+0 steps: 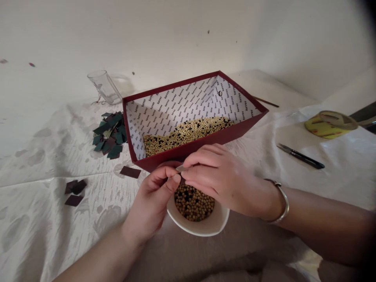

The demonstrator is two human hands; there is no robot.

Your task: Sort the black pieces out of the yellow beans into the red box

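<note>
My left hand [155, 197] is closed, pinching a small dark paper-like piece [182, 180] between thumb and forefinger. Bunched fingertips of my right hand [217, 178] meet the left thumb at that same piece, which they partly hide. Both hands are over the far rim of a white bowl [202, 229]. Inside the bowl lie small round tan and black beads or seeds [194, 203]. Just beyond stands a dark red box [170, 152] with a white printed lining, holding a sloping heap of similar grains [188, 133].
Left of the box lies a pile of dark green and maroon cut pieces [110, 133], with several loose maroon pieces [73, 200] nearer. Behind stands a tilted clear glass [105, 87]. Black-handled tweezers or a small cutter [302, 156] and a yellow round container [329, 124] are at right.
</note>
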